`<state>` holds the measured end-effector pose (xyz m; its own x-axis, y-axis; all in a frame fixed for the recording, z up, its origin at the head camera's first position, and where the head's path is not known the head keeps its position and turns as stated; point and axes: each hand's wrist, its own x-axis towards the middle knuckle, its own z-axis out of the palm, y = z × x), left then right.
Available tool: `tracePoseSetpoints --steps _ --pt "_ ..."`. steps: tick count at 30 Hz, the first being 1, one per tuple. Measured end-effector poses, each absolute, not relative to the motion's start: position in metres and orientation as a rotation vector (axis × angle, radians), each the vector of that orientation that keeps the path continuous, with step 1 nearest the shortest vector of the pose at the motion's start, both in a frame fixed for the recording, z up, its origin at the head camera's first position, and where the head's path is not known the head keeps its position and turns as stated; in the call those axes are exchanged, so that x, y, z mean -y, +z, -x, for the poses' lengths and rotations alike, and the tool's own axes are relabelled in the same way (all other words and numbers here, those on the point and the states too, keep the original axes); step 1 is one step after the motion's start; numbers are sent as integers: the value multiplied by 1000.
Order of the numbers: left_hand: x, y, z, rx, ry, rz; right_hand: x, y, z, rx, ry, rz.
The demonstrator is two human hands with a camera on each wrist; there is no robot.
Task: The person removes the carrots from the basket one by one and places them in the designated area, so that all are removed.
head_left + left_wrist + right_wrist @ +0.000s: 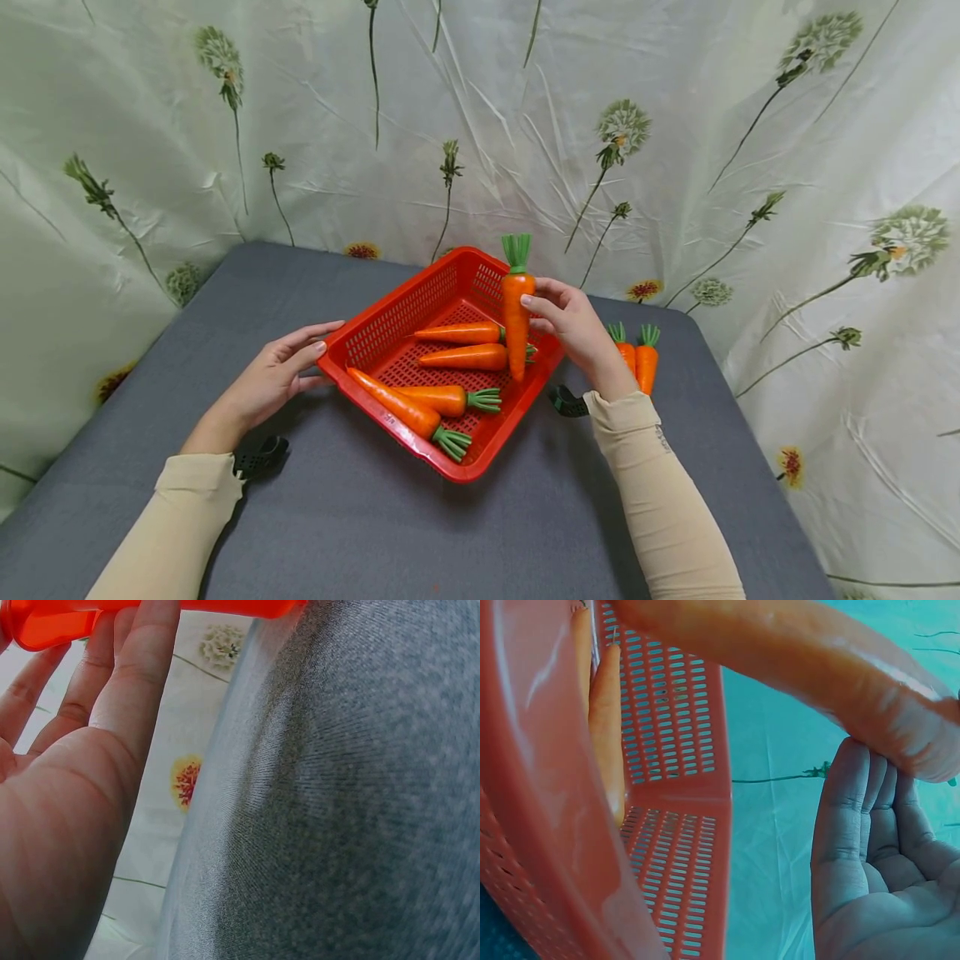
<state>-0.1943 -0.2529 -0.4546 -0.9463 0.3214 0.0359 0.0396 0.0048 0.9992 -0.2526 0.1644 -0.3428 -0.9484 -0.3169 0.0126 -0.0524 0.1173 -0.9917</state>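
Observation:
My right hand (pixel 573 327) holds an orange carrot (pixel 517 312) upright over the right side of a red basket (pixel 516 421), green stem up, thumb in front and fingers behind. In the right wrist view that carrot (pixel 795 656) crosses the top, against the fingertips. Several more carrots (pixel 465 357) lie in the basket. At the basket's left corner my left hand (pixel 266 385) pinches the rim, thumb on the near side, straight fingers beyond. The left wrist view shows these fingers against the red rim (pixel 225 604), with part of the grip cut off.
Two carrots (pixel 647 367) lie on the grey tabletop (pixel 360 517) right of the basket, partly hidden by the right arm. A flower-printed curtain (pixel 525 150) hangs behind the table. Dark wrist devices (pixel 261 457) sit under the wrists.

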Motion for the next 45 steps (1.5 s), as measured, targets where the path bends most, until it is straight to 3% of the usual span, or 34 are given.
tracePoseSetpoints --steps 20,45 --pt "255 -454 195 -2024 2074 -396 -177 -325 239 -2125 -2099 301" --pt "254 -456 195 -2014 2089 -433 -254 -332 231 -2039 -2261 118"
